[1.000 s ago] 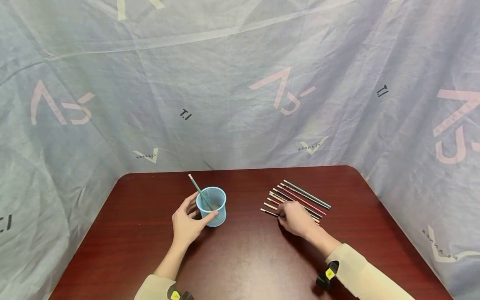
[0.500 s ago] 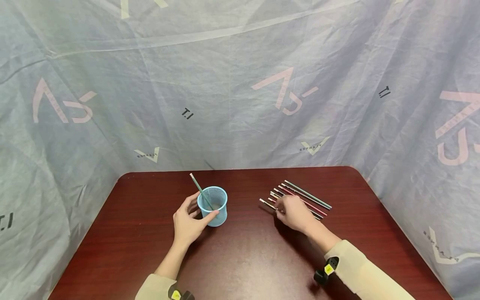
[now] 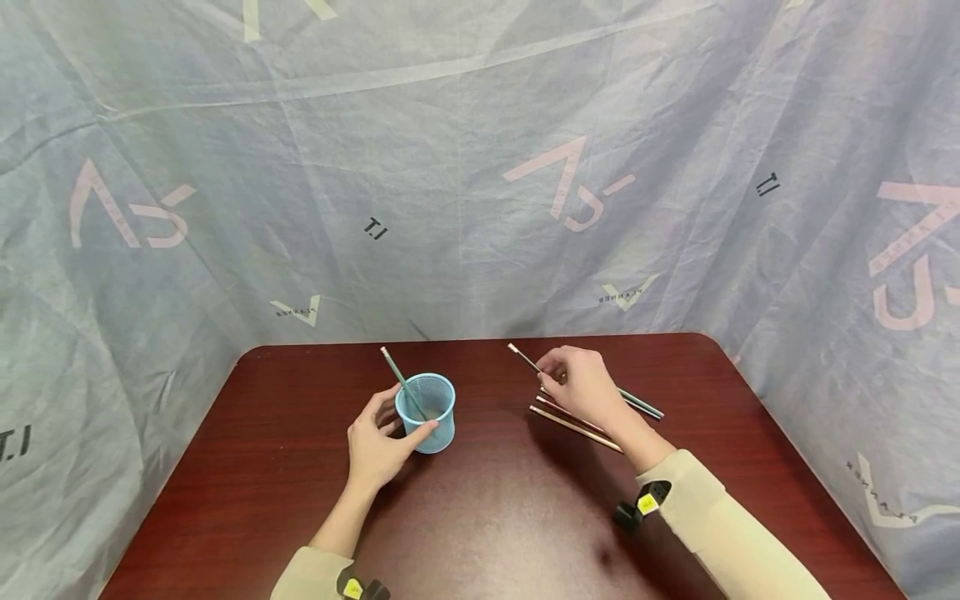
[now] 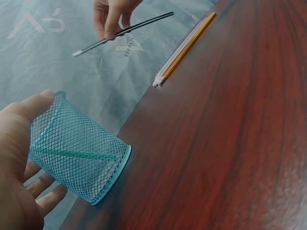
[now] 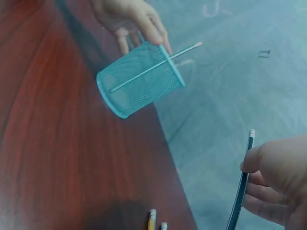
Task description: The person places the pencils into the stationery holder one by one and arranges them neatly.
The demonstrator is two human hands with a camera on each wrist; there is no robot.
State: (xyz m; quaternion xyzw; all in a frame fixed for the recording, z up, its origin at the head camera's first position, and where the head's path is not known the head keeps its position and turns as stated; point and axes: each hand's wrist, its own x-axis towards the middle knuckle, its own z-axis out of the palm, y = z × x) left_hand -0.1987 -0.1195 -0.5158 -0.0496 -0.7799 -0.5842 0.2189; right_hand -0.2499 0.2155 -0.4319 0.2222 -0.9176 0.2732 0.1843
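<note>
A light blue mesh cup (image 3: 425, 412) stands on the dark red table (image 3: 480, 508) with one teal pencil (image 3: 401, 382) leaning in it. My left hand (image 3: 378, 437) grips the cup (image 4: 76, 151) from the near side, thumb on its rim. My right hand (image 3: 581, 383) is lifted above the table and pinches a dark pencil (image 3: 522, 358), its pale end pointing to the left. The same dark pencil (image 4: 122, 31) (image 5: 240, 187) shows in both wrist views. Several more pencils (image 3: 577, 425) lie in a row under and beside the right hand.
A wrinkled grey-blue cloth (image 3: 480, 167) with printed marks hangs close behind and around the table. Two pencil ends (image 5: 157, 221) lie near the table edge in the right wrist view.
My right hand has picked a dark pencil out of the row and raised it up and back. The left hand and the cup have stayed in place.
</note>
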